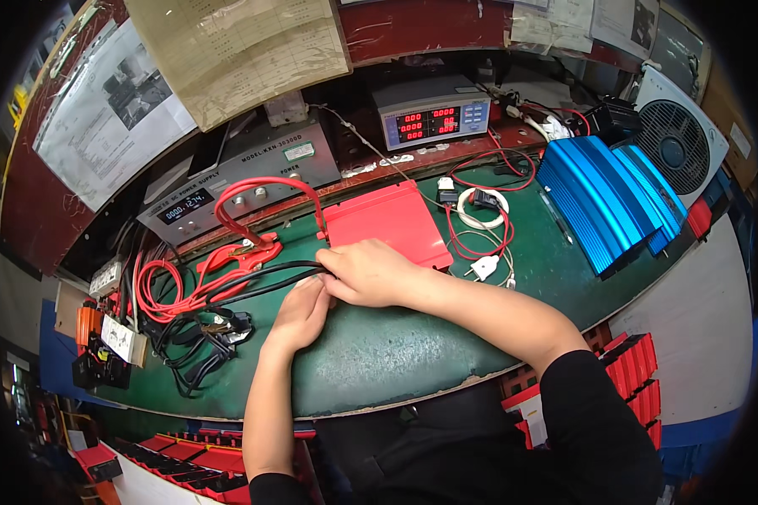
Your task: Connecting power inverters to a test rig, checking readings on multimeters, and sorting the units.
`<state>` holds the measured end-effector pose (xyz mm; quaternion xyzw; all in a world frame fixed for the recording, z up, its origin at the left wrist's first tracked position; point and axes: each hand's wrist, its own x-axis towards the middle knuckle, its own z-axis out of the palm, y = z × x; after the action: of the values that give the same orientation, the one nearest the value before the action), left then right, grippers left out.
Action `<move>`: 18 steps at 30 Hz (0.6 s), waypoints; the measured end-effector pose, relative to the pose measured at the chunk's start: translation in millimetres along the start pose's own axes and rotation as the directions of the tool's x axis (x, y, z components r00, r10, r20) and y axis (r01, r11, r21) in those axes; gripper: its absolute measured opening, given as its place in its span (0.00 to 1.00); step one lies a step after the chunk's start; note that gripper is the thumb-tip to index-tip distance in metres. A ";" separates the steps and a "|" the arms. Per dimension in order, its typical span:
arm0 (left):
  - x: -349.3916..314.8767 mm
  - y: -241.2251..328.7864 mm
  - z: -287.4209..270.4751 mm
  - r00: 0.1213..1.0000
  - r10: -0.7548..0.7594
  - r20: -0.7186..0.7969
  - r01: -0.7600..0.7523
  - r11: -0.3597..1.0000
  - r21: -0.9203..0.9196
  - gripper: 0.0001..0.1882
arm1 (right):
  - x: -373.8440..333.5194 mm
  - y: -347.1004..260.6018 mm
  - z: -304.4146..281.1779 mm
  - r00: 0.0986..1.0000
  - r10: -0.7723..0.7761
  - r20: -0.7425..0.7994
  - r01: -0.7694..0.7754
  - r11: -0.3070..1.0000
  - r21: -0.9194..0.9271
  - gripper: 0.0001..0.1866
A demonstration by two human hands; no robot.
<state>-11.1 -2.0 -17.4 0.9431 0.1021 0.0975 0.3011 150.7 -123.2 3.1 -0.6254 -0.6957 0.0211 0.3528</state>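
A red ribbed metal box (387,223) lies on the green bench top. At its near left corner, my right hand (366,273) is closed round the end of a thick black cable (265,269); its fingers hide the cable's end. My left hand (299,313) meets it just below, fingers curled together at the same black cable, its fingertips partly covered. A thick red cable (269,181) arches from the box's left side to a red clamp (246,252) left of my hands. Black clamps (219,332) lie tangled in black leads nearer the bench's front left.
Behind stand a grey power supply (236,181) and a meter with red digits (434,114). Right of the box lie a white plug (483,268) and looped leads. Blue finned cases (598,202) and a fan (680,139) stand farther right. Red cases (198,454) sit below the bench.
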 end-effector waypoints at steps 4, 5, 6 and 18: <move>-0.8 5.1 4.6 0.996 -0.014 -0.092 0.010 0.999 -0.049 0.11 | -0.5 0.3 0.4 1.000 -0.009 0.005 0.009 1.000 -0.015 0.13; -1.0 8.3 4.1 0.989 -0.040 -0.140 0.035 0.999 -0.041 0.11 | -0.6 0.5 0.2 1.000 -0.008 0.004 0.008 1.000 -0.015 0.13; -1.1 12.2 1.3 0.990 -0.039 -0.138 0.034 0.999 -0.041 0.11 | -0.7 0.8 0.0 1.000 -0.004 0.009 0.004 1.000 -0.014 0.13; 1.3 1.0 3.6 0.993 0.016 -0.114 -0.022 0.998 -0.058 0.10 | -0.5 1.0 -0.1 1.000 -0.009 0.016 0.009 1.000 -0.009 0.13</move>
<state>-8.9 -4.5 -19.5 0.9277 0.1071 0.1566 0.3217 151.7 -123.5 2.5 -0.6236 -0.7014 0.0214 0.3445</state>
